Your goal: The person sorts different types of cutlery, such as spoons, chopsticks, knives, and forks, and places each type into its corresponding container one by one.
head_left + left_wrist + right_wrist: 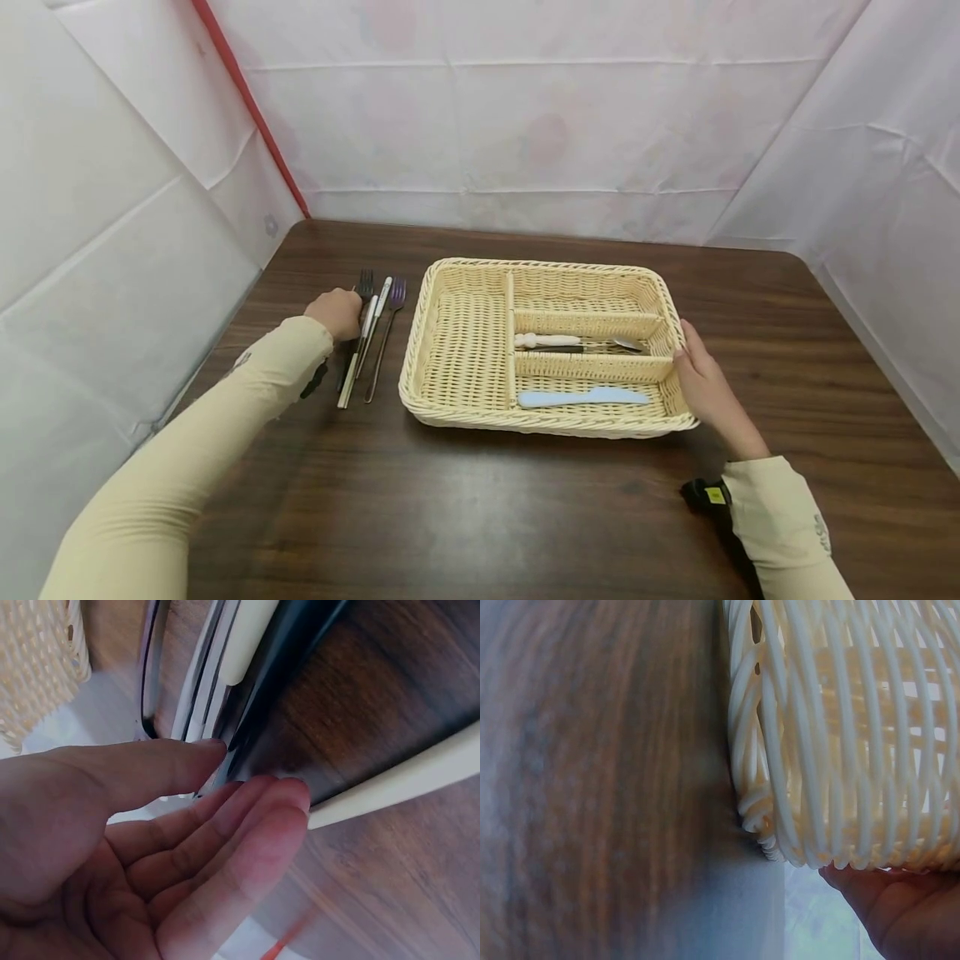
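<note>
My left hand (335, 313) is at the left of the table, beside a bunch of cutlery. In the left wrist view its thumb (172, 769) and loosely bent fingers are apart, fingertips right by a dark handle (300, 645). The bunch includes a black fork (366, 284), a purple fork (397, 293) and a slim white-handled piece (385, 293). A cream stick-like piece (397, 784) passes close to the fingertips. My right hand (705, 385) grips the right rim of a cream woven basket (540, 422), thumb over the rim, fingers outside.
Inside the divided basket, a light blue knife (585, 397) lies in the front compartment. The middle one holds a white-handled piece (551, 340), a dark-handled one (558, 349) and a spoon head (628, 343). White cloth (525, 125) hangs behind the brown table (465, 517).
</note>
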`<state>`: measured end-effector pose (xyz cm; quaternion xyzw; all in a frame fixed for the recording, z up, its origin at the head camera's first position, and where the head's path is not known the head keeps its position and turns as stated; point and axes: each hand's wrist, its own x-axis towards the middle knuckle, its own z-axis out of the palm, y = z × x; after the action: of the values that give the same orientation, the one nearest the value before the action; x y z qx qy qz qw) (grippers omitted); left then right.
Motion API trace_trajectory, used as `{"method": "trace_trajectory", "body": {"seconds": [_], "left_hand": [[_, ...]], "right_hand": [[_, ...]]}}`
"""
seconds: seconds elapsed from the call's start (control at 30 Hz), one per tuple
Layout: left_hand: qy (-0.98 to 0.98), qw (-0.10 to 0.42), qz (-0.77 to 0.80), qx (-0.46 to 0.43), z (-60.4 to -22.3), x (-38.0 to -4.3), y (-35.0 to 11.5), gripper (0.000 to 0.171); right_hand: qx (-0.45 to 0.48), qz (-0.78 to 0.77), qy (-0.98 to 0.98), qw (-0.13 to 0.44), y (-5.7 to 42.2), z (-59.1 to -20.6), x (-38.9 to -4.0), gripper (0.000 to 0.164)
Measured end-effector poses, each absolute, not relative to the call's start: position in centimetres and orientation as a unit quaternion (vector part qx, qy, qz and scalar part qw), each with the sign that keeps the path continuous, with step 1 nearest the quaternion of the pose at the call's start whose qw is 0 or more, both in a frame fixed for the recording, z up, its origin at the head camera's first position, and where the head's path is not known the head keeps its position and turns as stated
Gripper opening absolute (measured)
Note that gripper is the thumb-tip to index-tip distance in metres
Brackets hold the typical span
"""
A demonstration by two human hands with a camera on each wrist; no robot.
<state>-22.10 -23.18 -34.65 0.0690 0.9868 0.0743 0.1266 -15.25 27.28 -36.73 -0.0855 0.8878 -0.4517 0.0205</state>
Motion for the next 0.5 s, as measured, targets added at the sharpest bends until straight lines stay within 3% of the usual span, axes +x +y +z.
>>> {"method": "trace_trajectory", "body": {"seconds": [0.5], "left_hand": [[0.989, 0.121, 0.072, 0.038, -34.41, -22.27, -22.96, 0.010]], "right_hand": [[-0.081, -0.453, 0.887, 0.013, 27.15, -36.56, -15.21, 0.053]]}}
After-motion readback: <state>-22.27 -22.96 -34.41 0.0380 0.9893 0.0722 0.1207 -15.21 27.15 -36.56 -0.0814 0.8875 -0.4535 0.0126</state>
